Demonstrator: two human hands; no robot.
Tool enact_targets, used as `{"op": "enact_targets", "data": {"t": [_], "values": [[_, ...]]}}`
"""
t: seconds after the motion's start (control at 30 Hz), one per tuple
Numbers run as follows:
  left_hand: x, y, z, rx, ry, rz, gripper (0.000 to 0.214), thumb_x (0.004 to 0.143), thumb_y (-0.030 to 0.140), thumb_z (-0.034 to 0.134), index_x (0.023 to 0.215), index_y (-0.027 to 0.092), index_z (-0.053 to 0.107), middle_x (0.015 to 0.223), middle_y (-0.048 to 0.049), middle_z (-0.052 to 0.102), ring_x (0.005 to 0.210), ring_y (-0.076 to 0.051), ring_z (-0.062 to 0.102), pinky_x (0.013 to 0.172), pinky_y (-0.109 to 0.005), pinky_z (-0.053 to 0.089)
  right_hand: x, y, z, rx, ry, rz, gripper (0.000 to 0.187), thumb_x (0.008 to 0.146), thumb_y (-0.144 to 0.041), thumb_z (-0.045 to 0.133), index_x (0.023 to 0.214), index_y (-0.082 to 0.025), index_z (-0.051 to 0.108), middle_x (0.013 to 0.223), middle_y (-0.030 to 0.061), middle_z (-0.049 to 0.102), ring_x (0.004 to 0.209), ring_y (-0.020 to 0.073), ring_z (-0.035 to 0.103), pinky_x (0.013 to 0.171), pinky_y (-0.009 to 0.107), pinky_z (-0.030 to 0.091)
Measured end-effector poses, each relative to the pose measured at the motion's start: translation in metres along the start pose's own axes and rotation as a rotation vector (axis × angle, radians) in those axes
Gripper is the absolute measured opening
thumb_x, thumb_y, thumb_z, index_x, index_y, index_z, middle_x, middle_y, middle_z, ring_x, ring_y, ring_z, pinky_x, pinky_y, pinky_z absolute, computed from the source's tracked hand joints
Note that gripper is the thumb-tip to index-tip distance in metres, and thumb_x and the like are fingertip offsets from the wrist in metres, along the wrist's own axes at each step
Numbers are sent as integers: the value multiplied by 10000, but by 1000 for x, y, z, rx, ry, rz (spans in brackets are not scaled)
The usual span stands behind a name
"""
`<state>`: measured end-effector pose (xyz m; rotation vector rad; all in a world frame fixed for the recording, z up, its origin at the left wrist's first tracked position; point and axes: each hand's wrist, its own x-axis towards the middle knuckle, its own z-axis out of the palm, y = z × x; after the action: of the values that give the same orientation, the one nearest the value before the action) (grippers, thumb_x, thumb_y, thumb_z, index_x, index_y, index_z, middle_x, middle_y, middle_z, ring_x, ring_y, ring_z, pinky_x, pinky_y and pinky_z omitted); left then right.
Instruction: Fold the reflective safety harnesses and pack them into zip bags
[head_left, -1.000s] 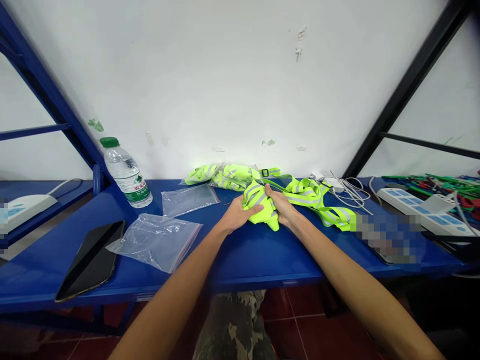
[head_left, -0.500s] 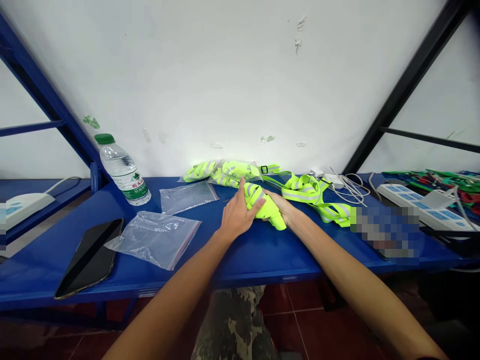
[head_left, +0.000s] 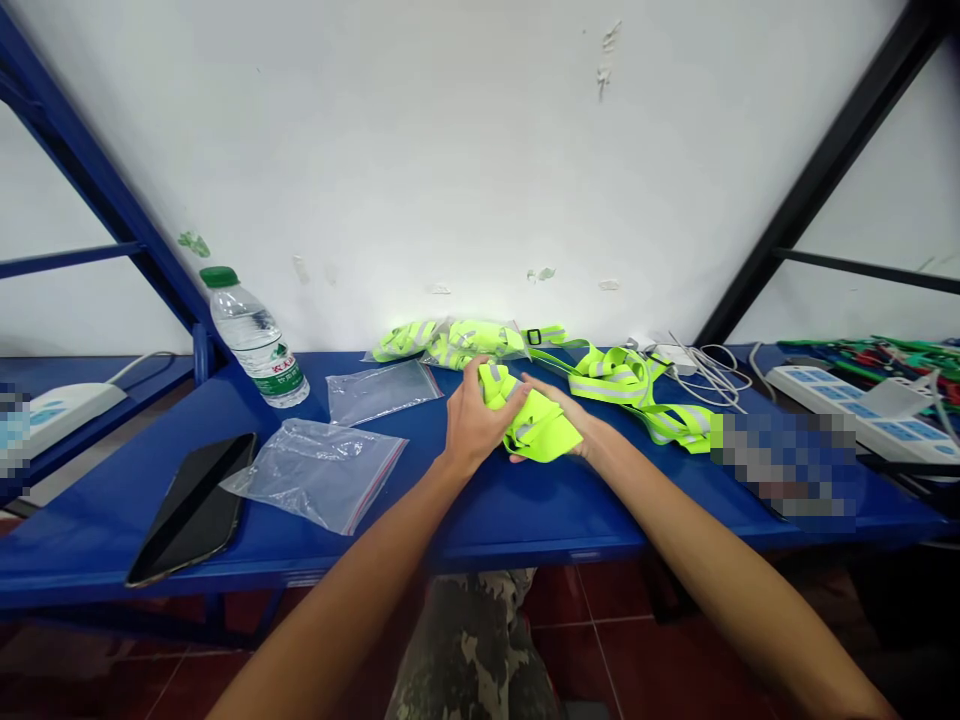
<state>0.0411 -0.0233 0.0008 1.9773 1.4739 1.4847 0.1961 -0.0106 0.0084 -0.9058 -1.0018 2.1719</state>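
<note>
Slanting above the worktop (head_left: 517,535), behind the middle of its front edge, the folded yellow strap bundle (head_left: 541,432) points its flared end toward that edge and rightward — its long axis running back to the left. The left hand (head_left: 474,422) wraps it, thumb on top; the right hand (head_left: 579,414) cups it from the right. Beyond, bagged straps (head_left: 481,338) lie along the back edge.

Yellow strap bundle (head_left: 546,428) — between fingers (head_left: 470,382)

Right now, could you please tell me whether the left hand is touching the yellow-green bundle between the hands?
Touching: in the head view, the left hand grips the yellow-green bundle, thumb lying over it.
</note>
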Motion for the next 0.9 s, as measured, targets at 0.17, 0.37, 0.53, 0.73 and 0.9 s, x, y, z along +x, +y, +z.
{"op": "enact_targets", "data": {"t": [0.17, 0.37, 0.53, 0.73, 0.9], "values": [[8, -13, 0, 156, 114, -152, 585, 829, 623, 574, 1217, 193, 496, 1005, -101, 699, 949, -284, 674, 821, -372, 501, -6, -3, 4, 18, 119, -216, 724, 824, -748, 469, 1204, -143, 589, 1069, 154, 696, 942, 286, 683, 769, 496, 589], [11, -24, 3, 216, 103, -135, 477, 879, 566, 534, 1132, 161, 542, 1081, -138, 670, 1029, -288, 640, 848, -371, 494, 8, 16, 8, -458, 260, -538, 912, 519, -295, 907, 1342, -250, 518, 976, 29, 680, 700, 179, 662, 542, 304, 611], [8, -26, 4, 154, -37, -83, 512, 923, 559, 464, 1261, 177, 503, 1135, -129, 669, 1052, -274, 637, 889, -385, 488, 19, 20, -3, -553, 380, -622, 702, 510, -320, 888, 1153, -177, 644, 854, 16, 648, 593, 154, 603, 413, 284, 564], [3, -24, 4, 132, -189, 33, 535, 974, 545, 343, 1346, 187, 483, 1268, -130, 607, 1198, -264, 565, 1000, -400, 442, 21, 17, -13, -526, 500, -642, 541, 584, -442, 832, 1024, -174, 668, 737, 6, 648, 564, 159, 587, 439, 281, 508], [-1, -22, 5, 192, -292, 70, 552, 988, 540, 276, 1454, 278, 413, 1242, -130, 549, 1165, -273, 568, 976, -441, 456, 24, 16, -20, -568, 575, -762, 469, 641, -475, 783, 977, -168, 670, 864, 28, 690, 755, 181, 624, 676, 296, 511]]}}
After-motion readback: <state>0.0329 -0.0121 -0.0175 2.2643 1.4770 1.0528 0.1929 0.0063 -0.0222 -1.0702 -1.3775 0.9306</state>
